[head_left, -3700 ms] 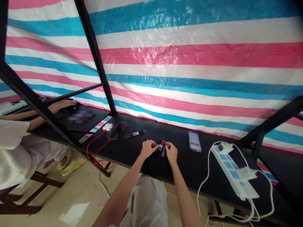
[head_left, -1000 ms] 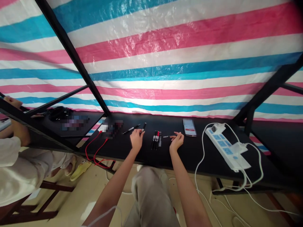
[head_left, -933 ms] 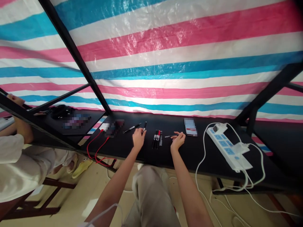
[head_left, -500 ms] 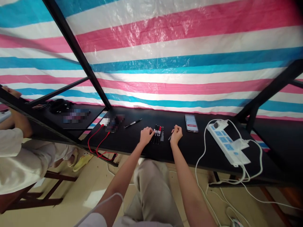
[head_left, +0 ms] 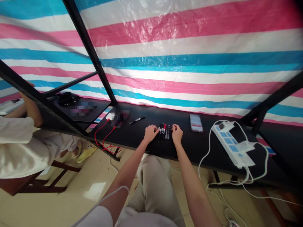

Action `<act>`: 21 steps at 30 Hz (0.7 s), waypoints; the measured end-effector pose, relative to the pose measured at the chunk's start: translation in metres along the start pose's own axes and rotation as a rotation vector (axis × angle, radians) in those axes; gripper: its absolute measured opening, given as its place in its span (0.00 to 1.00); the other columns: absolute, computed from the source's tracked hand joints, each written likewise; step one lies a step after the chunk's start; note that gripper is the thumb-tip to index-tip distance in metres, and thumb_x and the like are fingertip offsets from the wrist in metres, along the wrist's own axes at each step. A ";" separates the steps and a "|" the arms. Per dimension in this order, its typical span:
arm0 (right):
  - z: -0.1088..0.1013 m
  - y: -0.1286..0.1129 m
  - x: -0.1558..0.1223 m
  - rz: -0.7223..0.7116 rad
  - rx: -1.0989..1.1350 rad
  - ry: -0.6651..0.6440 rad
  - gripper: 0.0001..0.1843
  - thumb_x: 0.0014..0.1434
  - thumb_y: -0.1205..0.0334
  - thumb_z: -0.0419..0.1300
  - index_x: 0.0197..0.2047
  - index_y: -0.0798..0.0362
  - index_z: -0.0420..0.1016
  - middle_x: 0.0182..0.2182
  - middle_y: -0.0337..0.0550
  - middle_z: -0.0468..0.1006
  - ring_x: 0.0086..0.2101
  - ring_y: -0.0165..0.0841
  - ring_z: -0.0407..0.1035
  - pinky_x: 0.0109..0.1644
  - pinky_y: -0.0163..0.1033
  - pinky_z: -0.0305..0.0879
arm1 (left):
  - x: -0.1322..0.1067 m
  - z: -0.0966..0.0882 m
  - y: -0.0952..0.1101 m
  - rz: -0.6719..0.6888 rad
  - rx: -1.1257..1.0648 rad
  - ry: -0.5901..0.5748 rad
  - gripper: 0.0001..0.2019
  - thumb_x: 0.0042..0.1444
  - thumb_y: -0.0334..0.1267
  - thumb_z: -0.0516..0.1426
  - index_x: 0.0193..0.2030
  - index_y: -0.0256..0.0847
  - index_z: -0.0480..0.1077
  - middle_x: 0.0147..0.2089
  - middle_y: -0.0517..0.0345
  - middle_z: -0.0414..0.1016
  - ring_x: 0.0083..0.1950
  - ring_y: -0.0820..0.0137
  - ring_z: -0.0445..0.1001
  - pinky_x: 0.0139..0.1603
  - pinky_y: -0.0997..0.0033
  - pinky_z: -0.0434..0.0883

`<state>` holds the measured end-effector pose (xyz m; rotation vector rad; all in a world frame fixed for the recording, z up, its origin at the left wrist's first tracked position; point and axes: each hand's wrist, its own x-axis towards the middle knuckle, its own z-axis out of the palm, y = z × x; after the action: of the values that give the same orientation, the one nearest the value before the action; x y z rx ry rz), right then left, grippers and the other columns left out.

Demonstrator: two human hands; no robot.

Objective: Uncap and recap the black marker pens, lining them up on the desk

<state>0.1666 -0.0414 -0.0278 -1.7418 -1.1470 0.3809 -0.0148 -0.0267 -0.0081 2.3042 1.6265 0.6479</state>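
Observation:
A row of black pens (head_left: 161, 134) lies side by side on the black table, one with a red part. At its right end are thin grey strips (head_left: 168, 134), too small to name. My left hand (head_left: 151, 133) rests on the table at the row's left side, fingers bent but apart, the tips close to the nearest pen. On the other side, my right hand (head_left: 177, 134) is closed in a pinch beside the strips. What sits between its fingertips, if anything, is too small to make out.
Further left lie a single pen (head_left: 138, 119) and a blurred item with red cables (head_left: 101, 143). A phone (head_left: 196, 123) and a white power strip (head_left: 233, 146) with looping cords are on the right. Another person's sleeve (head_left: 15, 130) shows at far left, beyond the black frame (head_left: 90, 47).
My right hand has moved in closer to the strips; the small grey piece seen at its fingers no longer shows clearly. My left hand stays beside the pens. The view has shifted slightly.

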 end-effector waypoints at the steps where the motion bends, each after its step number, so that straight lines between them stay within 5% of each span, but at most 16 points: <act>1: 0.000 0.000 -0.001 -0.005 0.003 -0.008 0.21 0.55 0.52 0.45 0.43 0.54 0.71 0.27 0.42 0.76 0.29 0.34 0.68 0.35 0.36 0.57 | 0.000 0.000 0.000 0.004 -0.001 0.000 0.12 0.56 0.47 0.49 0.30 0.42 0.65 0.34 0.60 0.67 0.40 0.70 0.63 0.41 0.69 0.57; 10: -0.006 -0.005 -0.011 -0.138 -0.077 -0.175 0.15 0.49 0.58 0.52 0.39 0.50 0.72 0.25 0.37 0.73 0.26 0.31 0.65 0.32 0.34 0.57 | 0.001 0.001 -0.001 0.005 -0.017 0.003 0.11 0.55 0.46 0.50 0.29 0.41 0.65 0.34 0.60 0.67 0.41 0.70 0.63 0.42 0.69 0.57; 21: -0.008 -0.009 -0.011 -0.168 -0.114 -0.170 0.15 0.50 0.60 0.50 0.39 0.51 0.71 0.29 0.39 0.73 0.28 0.31 0.64 0.33 0.35 0.57 | 0.000 -0.003 0.002 -0.014 -0.047 -0.021 0.10 0.55 0.43 0.50 0.28 0.41 0.65 0.35 0.60 0.67 0.42 0.70 0.63 0.44 0.67 0.57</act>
<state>0.1618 -0.0544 -0.0188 -1.7201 -1.4515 0.3719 -0.0146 -0.0278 -0.0041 2.2568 1.5998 0.6487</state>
